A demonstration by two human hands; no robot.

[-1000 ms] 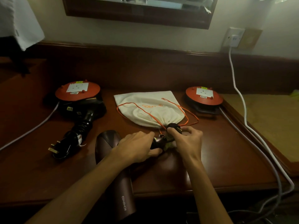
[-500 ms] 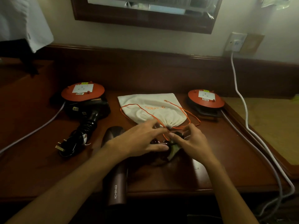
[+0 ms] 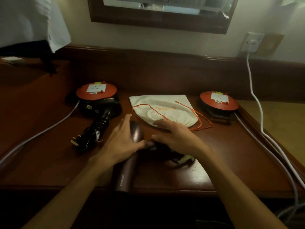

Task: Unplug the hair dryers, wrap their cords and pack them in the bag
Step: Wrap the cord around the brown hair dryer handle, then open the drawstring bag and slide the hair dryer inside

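Observation:
A brown hair dryer [image 3: 125,176] lies on the wooden desk [image 3: 231,154] in front of me, its barrel reaching past the front edge. Its dark bundled cord [image 3: 179,160] lies just right of it. My left hand [image 3: 122,142] hovers over the dryer with fingers spread, thumb next to the handle. My right hand [image 3: 176,136] is spread flat above the cord bundle, fingertips near the mouth of the white drawstring bag [image 3: 161,108] with orange strings. A black hair dryer [image 3: 102,119] lies at the left, cord wound around its handle, plug [image 3: 75,141] free.
Two orange cable reels stand on the desk, one at the back left [image 3: 96,90] and one at the back right [image 3: 218,100]. White cables [image 3: 257,103] run from a wall socket [image 3: 252,42] down the right side. A grey cable [image 3: 49,129] crosses the left.
Both hands let go of the cord bundle and opened. The right hand lifted toward the bag's mouth and the left spread over the brown dryer. The view shifted slightly.

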